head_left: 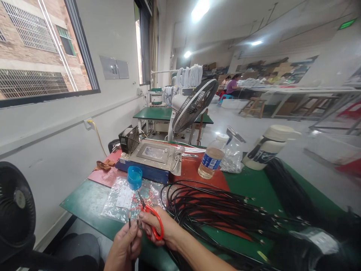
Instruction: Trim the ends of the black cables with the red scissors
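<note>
My left hand (129, 238) pinches a thin black cable (130, 223) near its end, which points upward. My right hand (158, 224) is closed round red-handled scissors (159, 223), their dark blades pointing up and to the left. The two hands are close together over the table's front edge, fingertips nearly touching. Just beyond them lies a clear plastic bag (113, 201) with small red scraps scattered on it. A blue round cup (134, 177) stands at the back of that bag. To the right spreads a large bundle of black cables (208, 205) with bared ends.
A blue-sided heated box (149, 171) with a metal top stands behind the cup, with a small fan (129, 140) on it. A bottle of liquid (211, 160) and a white jug (266, 146) stand at right. A black fan (18, 203) is close on the left.
</note>
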The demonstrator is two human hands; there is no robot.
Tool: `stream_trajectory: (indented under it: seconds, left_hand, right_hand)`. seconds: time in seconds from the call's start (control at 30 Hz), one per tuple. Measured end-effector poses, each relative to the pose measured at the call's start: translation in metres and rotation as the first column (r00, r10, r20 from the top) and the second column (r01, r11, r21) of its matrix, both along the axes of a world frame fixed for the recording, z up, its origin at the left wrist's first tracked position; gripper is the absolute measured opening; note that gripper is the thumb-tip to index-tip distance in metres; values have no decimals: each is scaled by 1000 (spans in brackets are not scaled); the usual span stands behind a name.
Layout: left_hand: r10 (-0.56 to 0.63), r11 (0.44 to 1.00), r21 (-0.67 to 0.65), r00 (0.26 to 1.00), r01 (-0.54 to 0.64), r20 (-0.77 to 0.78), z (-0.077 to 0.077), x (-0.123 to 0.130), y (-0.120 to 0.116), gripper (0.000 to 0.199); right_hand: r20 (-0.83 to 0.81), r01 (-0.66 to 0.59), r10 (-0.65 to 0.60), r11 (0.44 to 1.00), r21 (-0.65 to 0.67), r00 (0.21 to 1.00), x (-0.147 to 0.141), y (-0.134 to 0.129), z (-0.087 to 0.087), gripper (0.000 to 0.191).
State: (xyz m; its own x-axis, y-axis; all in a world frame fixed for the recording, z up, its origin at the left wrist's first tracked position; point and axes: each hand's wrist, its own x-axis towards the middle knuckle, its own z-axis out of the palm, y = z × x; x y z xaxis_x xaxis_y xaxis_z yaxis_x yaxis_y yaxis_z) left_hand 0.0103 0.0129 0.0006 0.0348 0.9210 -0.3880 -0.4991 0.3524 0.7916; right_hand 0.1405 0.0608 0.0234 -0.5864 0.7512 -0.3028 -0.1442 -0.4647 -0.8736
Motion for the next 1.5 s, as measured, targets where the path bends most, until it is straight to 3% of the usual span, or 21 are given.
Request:
stream_trajectory:
  seconds: [0.3,0.5,0.67,0.9,1.17,1.5]
  left_hand:
    - [4,999,43,1000,-5,27,8,2,-4,41]
    - [-39,999,42,990,34,134,4,0,-5,38]
    - [-20,998,54,996,15,87,2,0,-5,40]
    - [29,997,66,998,-32,55,0,1,-3,43]
    - [50,996,79,999,-51,18,-4,2,-1,44]
    - [29,995,92,999,-32,34,-6,2,2,50]
  right_hand:
    - [36,38,-41,995,91,998,-2,-2,-5,56]
    - [52,42,-48,994,105,998,-2,-2,-5,54]
    - [25,-3,0,990,140,1000,-1,-2,-4,51]
    - [-60,38,-37,999,21,998,-2,-3,-4,52]
    - [-42,8,-4,996,88,999,-1,-3,-9,52]
    - [-57,15,-11,998,69,998,-3,-3,-8,52]
